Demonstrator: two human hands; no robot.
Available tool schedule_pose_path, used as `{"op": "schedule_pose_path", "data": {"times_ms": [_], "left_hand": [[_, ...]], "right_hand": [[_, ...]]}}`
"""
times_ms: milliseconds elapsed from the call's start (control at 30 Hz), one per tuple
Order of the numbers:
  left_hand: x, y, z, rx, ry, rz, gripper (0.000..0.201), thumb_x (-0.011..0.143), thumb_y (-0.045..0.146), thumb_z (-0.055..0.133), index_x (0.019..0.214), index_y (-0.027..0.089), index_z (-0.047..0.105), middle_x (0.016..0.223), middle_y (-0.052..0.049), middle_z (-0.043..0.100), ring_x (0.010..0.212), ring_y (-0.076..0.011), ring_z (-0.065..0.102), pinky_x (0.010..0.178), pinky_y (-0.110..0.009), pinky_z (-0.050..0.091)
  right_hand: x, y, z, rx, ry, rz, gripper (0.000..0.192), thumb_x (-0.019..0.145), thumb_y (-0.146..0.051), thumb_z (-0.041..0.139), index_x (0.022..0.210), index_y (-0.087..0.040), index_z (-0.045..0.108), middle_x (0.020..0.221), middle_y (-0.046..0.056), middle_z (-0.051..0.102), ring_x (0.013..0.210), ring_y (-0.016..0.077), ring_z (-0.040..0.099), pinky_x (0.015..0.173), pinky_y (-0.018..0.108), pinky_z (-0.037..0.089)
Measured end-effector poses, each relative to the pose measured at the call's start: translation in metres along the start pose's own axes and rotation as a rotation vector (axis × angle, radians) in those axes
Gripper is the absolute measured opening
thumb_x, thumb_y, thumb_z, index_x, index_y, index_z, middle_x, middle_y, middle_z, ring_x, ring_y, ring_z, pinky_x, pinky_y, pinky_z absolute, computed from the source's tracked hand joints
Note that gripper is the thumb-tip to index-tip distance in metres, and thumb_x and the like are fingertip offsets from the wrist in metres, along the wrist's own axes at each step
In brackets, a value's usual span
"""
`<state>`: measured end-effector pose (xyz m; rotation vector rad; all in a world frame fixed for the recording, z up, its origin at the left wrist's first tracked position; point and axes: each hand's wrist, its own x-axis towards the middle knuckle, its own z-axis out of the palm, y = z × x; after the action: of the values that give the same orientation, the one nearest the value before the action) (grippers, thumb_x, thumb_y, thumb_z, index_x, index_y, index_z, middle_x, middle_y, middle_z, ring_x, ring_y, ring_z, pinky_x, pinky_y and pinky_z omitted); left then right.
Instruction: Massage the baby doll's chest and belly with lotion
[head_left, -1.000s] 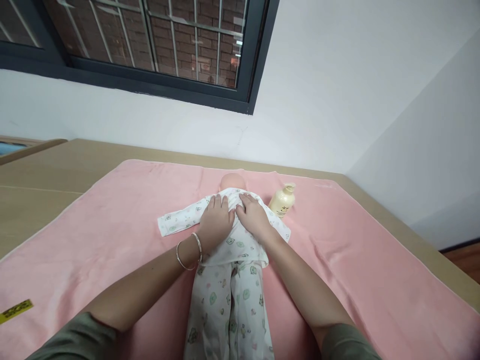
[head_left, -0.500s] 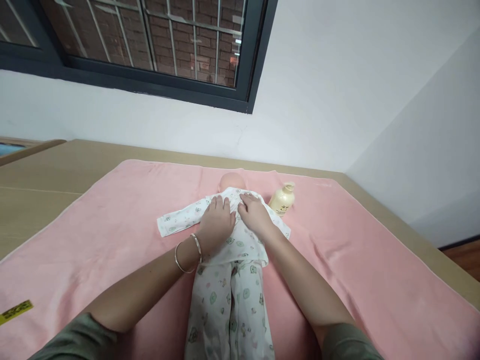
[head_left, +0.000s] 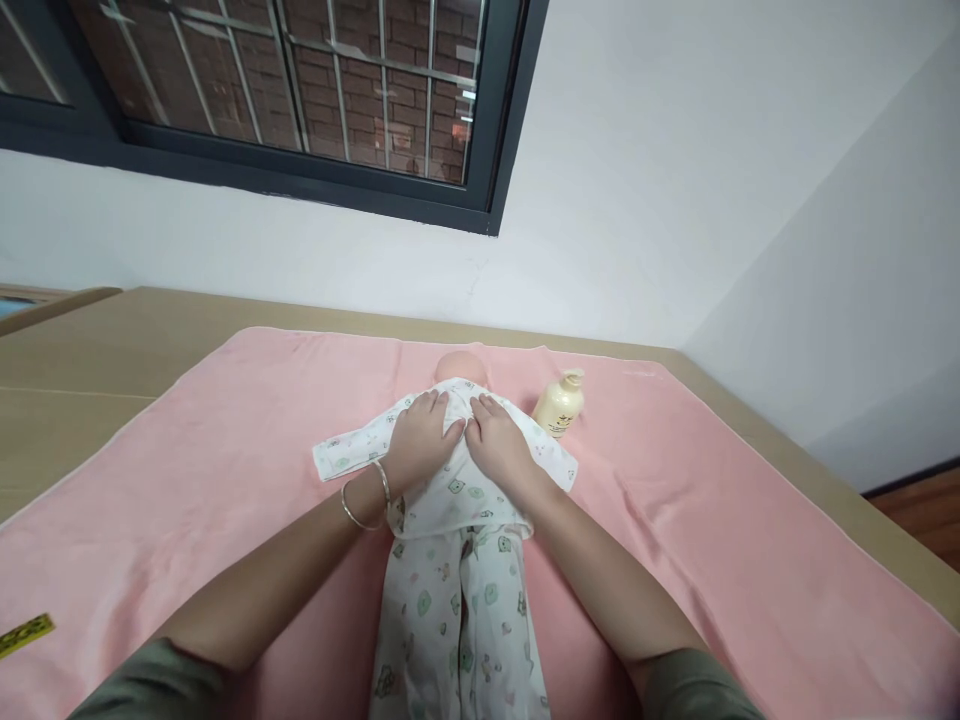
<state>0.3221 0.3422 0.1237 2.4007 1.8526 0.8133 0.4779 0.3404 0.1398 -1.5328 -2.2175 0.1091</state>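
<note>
While the doll (head_left: 456, 480) lay mid-frame on the pink towel (head_left: 225, 470), left hand (head_left: 418, 437) and right hand (head_left: 497, 441) pressed flat, fingers spread, on its chest; bottle (head_left: 559, 404) just right.

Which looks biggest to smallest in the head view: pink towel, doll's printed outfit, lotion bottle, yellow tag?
1. pink towel
2. doll's printed outfit, partly enlarged by nearness to the camera
3. lotion bottle and yellow tag: look alike in size, and the tag lies nearer, so unranked
</note>
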Motion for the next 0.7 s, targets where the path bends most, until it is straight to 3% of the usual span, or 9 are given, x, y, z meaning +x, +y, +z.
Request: {"op": "schedule_pose_path", "data": {"times_ms": [167, 433, 700], "left_hand": [[-0.018, 0.018, 0.010, 0.076, 0.088, 0.031, 0.051, 0.099, 0.033, 0.039, 0.142, 0.007, 0.049, 0.147, -0.024, 0.053, 0.141, -0.0372, 0.046, 0.109, -0.052, 0.044], [0.005, -0.005, 0.003, -0.017, 0.010, 0.025, 0.053, 0.100, 0.039, 0.037, 0.140, 0.008, 0.052, 0.143, -0.021, 0.057, 0.136, -0.0324, 0.051, 0.113, -0.048, 0.042], [-0.006, 0.003, 0.003, 0.124, 0.025, 0.000, 0.056, 0.101, 0.041, 0.034, 0.141, 0.005, 0.049, 0.143, -0.026, 0.056, 0.138, -0.0368, 0.049, 0.109, -0.051, 0.042]], "right_hand": [[0.015, 0.022, -0.006, 0.075, -0.014, -0.008, 0.048, 0.103, -0.023, 0.037, 0.145, -0.006, 0.053, 0.148, 0.015, 0.052, 0.142, 0.0238, 0.043, 0.121, 0.038, 0.030], [-0.008, -0.012, -0.002, -0.105, -0.013, 0.008, 0.049, 0.102, -0.021, 0.039, 0.144, 0.002, 0.052, 0.146, 0.023, 0.051, 0.142, 0.0300, 0.043, 0.121, 0.041, 0.030], [0.003, 0.004, -0.009, -0.016, 0.007, 0.006, 0.046, 0.102, -0.026, 0.042, 0.141, -0.005, 0.057, 0.145, 0.019, 0.055, 0.140, 0.0269, 0.045, 0.119, 0.040, 0.031]]}}
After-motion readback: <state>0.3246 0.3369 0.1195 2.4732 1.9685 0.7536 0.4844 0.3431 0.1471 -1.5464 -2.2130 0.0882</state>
